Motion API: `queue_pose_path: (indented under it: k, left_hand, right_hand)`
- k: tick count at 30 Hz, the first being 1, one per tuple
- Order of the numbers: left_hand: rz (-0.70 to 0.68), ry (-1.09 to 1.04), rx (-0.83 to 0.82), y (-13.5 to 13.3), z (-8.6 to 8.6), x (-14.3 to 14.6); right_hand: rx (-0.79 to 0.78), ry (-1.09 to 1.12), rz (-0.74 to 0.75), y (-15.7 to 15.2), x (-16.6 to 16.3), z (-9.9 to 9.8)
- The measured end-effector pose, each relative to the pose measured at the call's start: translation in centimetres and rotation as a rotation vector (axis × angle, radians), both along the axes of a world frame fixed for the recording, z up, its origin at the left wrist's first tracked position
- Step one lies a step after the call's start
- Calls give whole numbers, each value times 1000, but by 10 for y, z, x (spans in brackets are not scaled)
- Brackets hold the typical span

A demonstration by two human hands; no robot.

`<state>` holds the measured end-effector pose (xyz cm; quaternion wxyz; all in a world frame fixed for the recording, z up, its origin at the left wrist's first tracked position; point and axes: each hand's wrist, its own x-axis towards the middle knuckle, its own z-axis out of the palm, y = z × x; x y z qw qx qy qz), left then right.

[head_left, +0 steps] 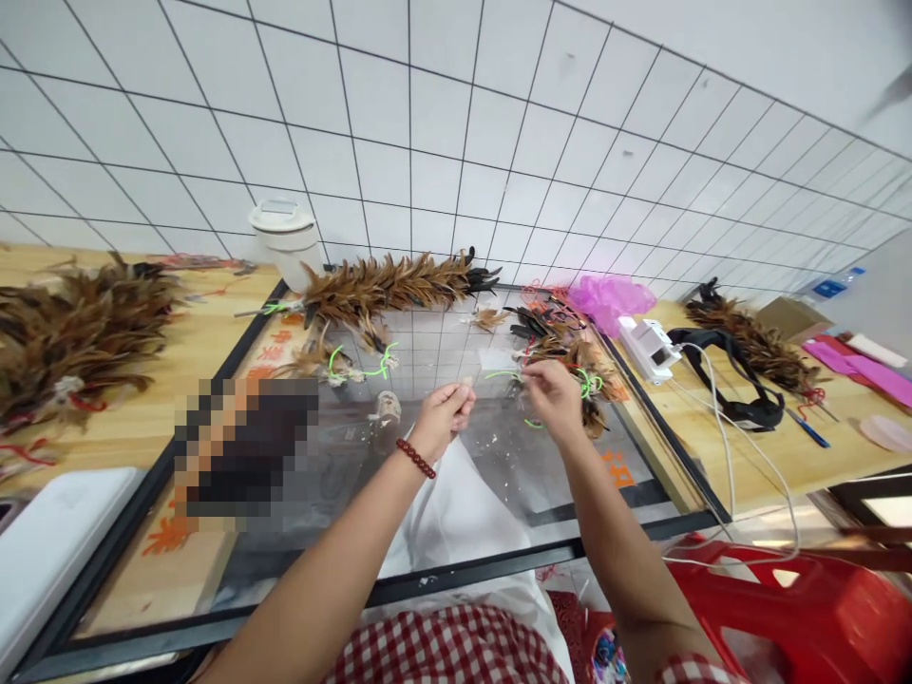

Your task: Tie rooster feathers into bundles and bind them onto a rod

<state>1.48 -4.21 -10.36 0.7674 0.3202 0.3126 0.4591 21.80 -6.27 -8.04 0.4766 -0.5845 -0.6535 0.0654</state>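
Note:
My left hand (443,416) is closed in a pinch over the glass-topped table (499,456); what it grips is too small to name. A red bead bracelet (415,458) circles its wrist. My right hand (552,397) is also pinched shut, holding a thin green tie (503,374) that runs left from the fingers. Just right of it lies a small bunch of brown feathers with green ties (588,375). A long brown feather string (389,285) lies at the table's far side.
A white cup with lid (289,237) stands by the tiled wall. Feather piles lie at left (71,332) and right (748,337). A white device with cable (648,347), pink plastic (609,296) and a red stool (798,608) sit to the right.

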Motion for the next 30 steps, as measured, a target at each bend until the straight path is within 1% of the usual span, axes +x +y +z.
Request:
queue_pose_path:
  k: [2, 3, 5, 7, 9, 11, 13, 15, 18, 19, 21, 23, 24, 25, 26, 29, 30]
  left_hand:
    - [28, -78, -51, 3, 0, -1]
    - [38, -113, -70, 5, 0, -1]
    - [45, -166, -101, 7, -1, -2]
    - [45, -196, -121, 9, -1, -2]
    - [52, -214, -136, 9, -1, -2]
    - [70, -225, -144, 9, -1, -2]
    - [98, -226, -152, 8, -2, -2]
    - [134, -222, -168, 8, -2, 0]
    - [180, -212, -188, 16, -1, 4]
    - [196, -204, -185, 21, 0, 6]
    - [232, -190, -168, 37, 4, 10]
    - [263, -199, -151, 56, 7, 13]
    - [276, -218, -146, 66, 9, 15]
    - [286, -242, -142, 76, 10, 15]
    - [293, -268, -140, 84, 10, 15]
    - [303, -341, -136, 99, 7, 14]
    - [296, -356, -137, 102, 6, 13]
  right_hand:
    - [-5, -96, -166, -1, 30, 13]
    - [-57, -179, -217, -1, 44, 19]
    - [-207, -404, -242, 3, 67, 23]
    - [-355, -609, -236, 11, 78, 21]
    - [-464, -695, -227, 22, 79, 15]
    - [-507, -619, -195, 36, 74, 13]
    - [-463, -423, -157, 50, 67, 18]
    - [-391, -227, -129, 61, 59, 30]
    - [-351, -54, -51, 69, 43, 50]
    - [-365, -9, 7, 69, 37, 56]
    - [-425, 87, 200, 65, 30, 64]
    - [-478, 157, 404, 60, 33, 71]
    - [-478, 172, 444, 57, 39, 73]
    - [-463, 168, 419, 55, 47, 75]
    - [-439, 142, 332, 54, 57, 76]
    - [-413, -41, -16, 58, 87, 68]
    - [-414, -122, -86, 61, 94, 62]
